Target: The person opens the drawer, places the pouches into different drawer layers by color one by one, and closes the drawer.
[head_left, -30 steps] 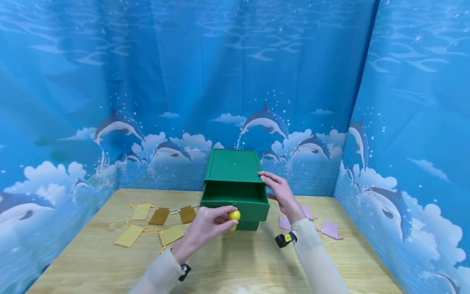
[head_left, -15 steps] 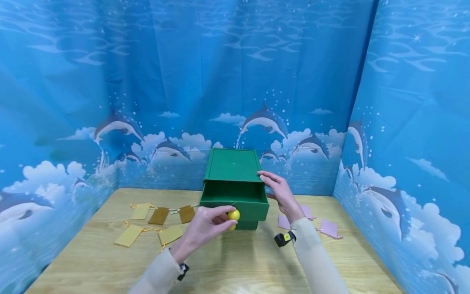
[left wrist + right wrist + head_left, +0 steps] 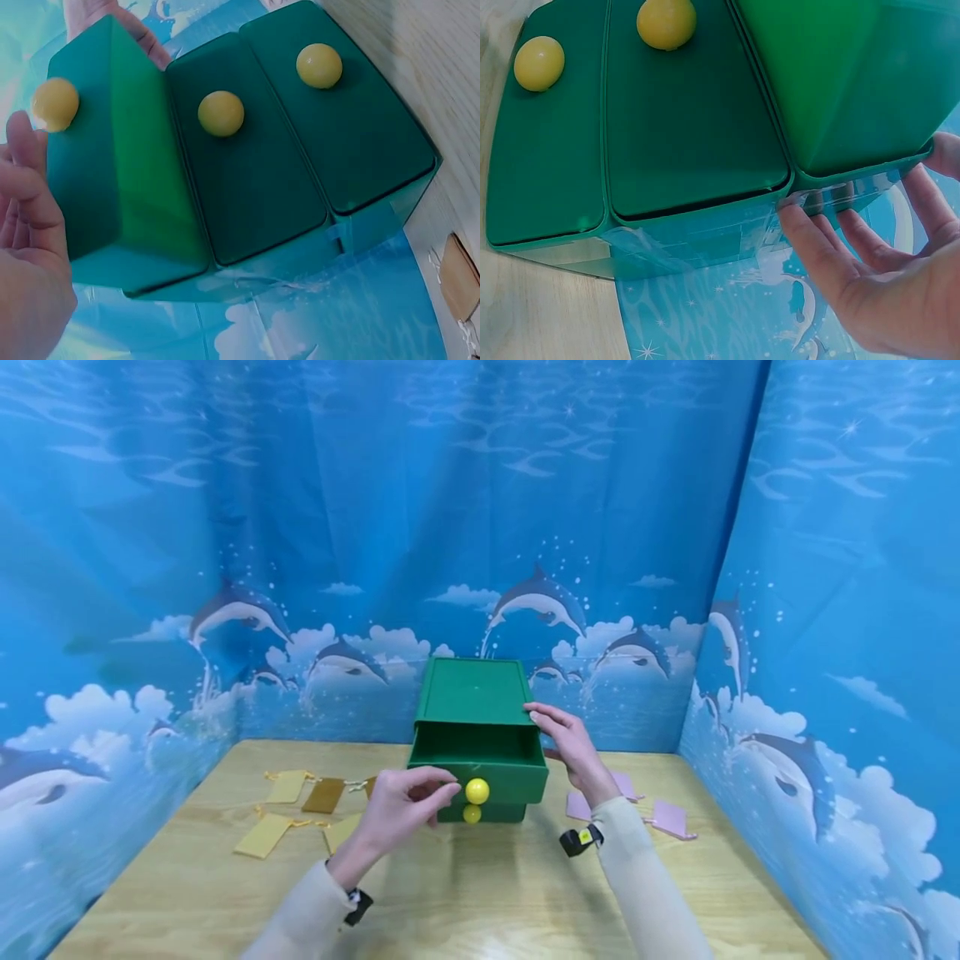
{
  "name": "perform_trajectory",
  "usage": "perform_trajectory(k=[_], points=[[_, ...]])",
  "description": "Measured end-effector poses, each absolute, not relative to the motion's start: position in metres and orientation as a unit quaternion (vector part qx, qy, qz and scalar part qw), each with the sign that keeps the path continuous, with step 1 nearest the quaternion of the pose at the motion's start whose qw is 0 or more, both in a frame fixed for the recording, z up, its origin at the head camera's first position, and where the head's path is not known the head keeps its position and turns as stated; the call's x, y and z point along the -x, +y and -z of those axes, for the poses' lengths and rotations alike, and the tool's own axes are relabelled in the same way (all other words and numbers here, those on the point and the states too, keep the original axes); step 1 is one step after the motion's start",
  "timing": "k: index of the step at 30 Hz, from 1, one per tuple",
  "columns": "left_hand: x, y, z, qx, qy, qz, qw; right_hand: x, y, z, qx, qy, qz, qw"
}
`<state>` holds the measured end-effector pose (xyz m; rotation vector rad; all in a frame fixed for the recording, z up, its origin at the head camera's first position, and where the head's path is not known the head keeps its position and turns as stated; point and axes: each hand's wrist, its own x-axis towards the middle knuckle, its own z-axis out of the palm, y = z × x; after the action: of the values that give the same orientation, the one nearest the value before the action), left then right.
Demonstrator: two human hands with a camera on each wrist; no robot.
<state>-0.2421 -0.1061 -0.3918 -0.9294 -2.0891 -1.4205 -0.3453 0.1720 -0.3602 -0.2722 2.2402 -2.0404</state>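
Note:
A green drawer cabinet [image 3: 474,689] stands on the table with its top drawer [image 3: 513,783] pulled out; the visible inside looks bare. That drawer's round yellow knob [image 3: 477,791] is just right of my left hand [image 3: 405,806], whose bent fingers have a small gap to it and hold nothing. In the left wrist view two lower drawers, with yellow knobs [image 3: 221,114] of their own, sit closed. My right hand [image 3: 573,750] rests against the cabinet's right side near the top edge. Its fingers [image 3: 821,251] touch the taped side wall in the right wrist view.
Yellow and brown pouches [image 3: 324,795] with cords lie left of the cabinet, partly behind my left hand. Pink pouches [image 3: 670,819] lie on the right, beyond my right wrist. Blue dolphin-print curtains [image 3: 480,527] enclose the wooden table [image 3: 480,893] at the back and sides.
My left hand has let go of the top drawer's knob and moved a little left. The drawer stays pulled out, and my right hand keeps its place on the cabinet.

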Motion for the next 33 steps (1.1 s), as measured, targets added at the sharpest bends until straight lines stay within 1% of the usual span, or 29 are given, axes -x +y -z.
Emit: perform_trajectory(k=[5,11,15,22,28,33], points=[[0.243,-0.116,0.387,0.330,-0.737,0.542,0.232,0.345,0.172,0.358,0.088,0.736,0.669,0.047],[0.245,-0.127,0.385,0.263,-0.745,0.574,0.216,0.347,0.173,0.358,0.087,0.735,0.671,0.045],[0.240,-0.134,0.385,0.218,-0.752,0.589,0.203,0.347,0.173,0.359,0.087,0.732,0.674,0.050],[0.228,-0.146,0.380,0.176,-0.766,0.588,0.193,0.345,0.173,0.360,0.088,0.730,0.675,0.054],[0.246,-0.160,0.399,0.139,-0.770,0.597,0.176,0.344,0.173,0.360,0.085,0.731,0.675,0.052],[0.261,-0.175,0.410,0.099,-0.785,0.597,0.133,0.345,0.171,0.360,0.084,0.731,0.675,0.050]])
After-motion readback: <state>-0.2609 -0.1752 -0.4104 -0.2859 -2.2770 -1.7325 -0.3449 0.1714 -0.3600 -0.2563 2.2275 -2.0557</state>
